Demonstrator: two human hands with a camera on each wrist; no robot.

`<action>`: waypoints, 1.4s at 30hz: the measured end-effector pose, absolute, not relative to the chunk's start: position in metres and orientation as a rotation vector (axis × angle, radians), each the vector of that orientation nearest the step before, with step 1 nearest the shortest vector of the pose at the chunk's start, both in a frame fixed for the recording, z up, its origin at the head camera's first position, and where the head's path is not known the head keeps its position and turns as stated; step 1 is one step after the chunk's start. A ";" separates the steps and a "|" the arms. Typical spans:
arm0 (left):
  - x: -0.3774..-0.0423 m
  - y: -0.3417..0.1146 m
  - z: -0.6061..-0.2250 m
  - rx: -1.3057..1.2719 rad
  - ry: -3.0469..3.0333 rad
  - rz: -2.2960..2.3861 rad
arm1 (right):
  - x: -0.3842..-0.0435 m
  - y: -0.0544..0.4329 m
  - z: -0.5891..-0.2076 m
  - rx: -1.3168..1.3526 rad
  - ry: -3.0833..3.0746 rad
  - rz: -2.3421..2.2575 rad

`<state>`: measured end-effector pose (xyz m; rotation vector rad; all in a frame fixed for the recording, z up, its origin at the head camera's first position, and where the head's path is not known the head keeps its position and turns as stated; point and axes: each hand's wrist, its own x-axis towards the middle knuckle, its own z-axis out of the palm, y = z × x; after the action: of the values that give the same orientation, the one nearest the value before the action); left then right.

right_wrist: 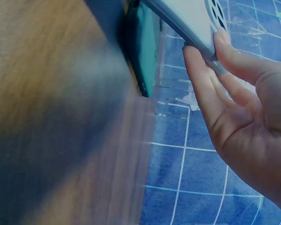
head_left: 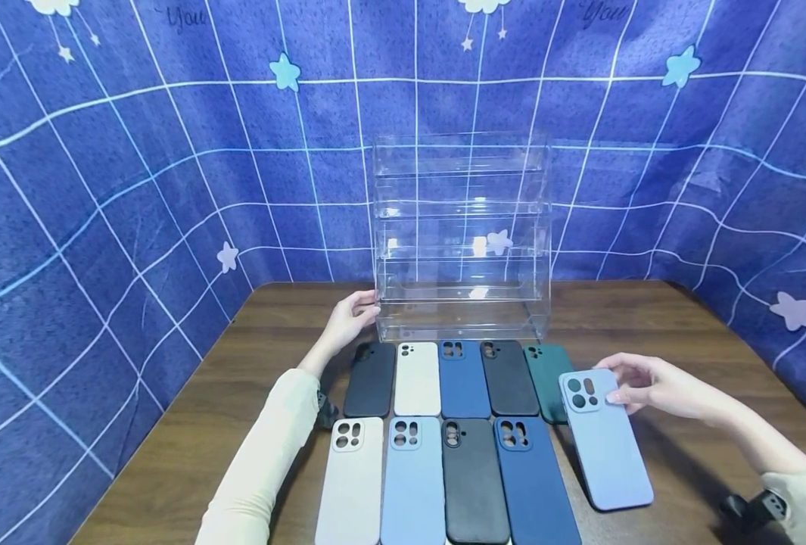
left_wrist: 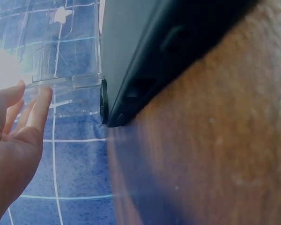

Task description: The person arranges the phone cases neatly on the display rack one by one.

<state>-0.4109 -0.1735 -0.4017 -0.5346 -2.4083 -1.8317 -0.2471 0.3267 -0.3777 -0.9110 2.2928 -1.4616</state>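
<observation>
The right hand [head_left: 644, 390] pinches the lilac-blue phone case [head_left: 610, 454] near its camera cutouts, the thumb on the back face and the fingers behind; the case slants above the right part of the table [head_left: 191, 454], its lower end pointing toward the near edge; whether that end touches the wood cannot be told. The left hand [head_left: 353, 318] touches the left side of the clear tiered rack [head_left: 460, 314], low down, with fingers slightly bent and the thumb apart from them; how firmly they press cannot be told. The rack stands upright near the middle of the table's far edge.

In front of it two rows of cases lie with camera cutouts toward the far edge; the row by the rack runs, from the table's left edge toward its right, black case [head_left: 370, 386], cream case [head_left: 417, 386], blue case [head_left: 466, 387], dark grey case [head_left: 511, 386] and green case [head_left: 546, 378]; the held one is just beside the last. The row toward the near edge has a beige case [head_left: 351, 492], a pale blue case [head_left: 412, 492], a charcoal case [head_left: 476, 492] and a navy case [head_left: 539, 492]; a blue curtain [head_left: 171, 166] with white lines and stars hangs beyond the far edge.
</observation>
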 end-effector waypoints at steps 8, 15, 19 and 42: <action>-0.412 -0.172 -0.403 -0.541 -2.390 -1.781 | -0.249 0.320 -0.369 -0.842 2.451 -1.455; -0.413 -0.173 -0.403 -0.540 -2.400 -1.771 | -0.252 0.319 -0.361 -0.825 2.510 -1.497; -0.415 -0.174 -0.402 -0.514 -2.423 -1.725 | -0.255 0.320 -0.354 -0.830 2.565 -1.520; -0.426 -0.168 -0.388 -0.466 -2.437 -1.648 | -0.302 0.319 -0.292 -0.721 2.754 -1.762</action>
<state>-0.4261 -0.1685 -0.3876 -0.4657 -2.4375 -1.6477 -0.3024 0.3187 -0.2922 -0.7208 2.7542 -1.7618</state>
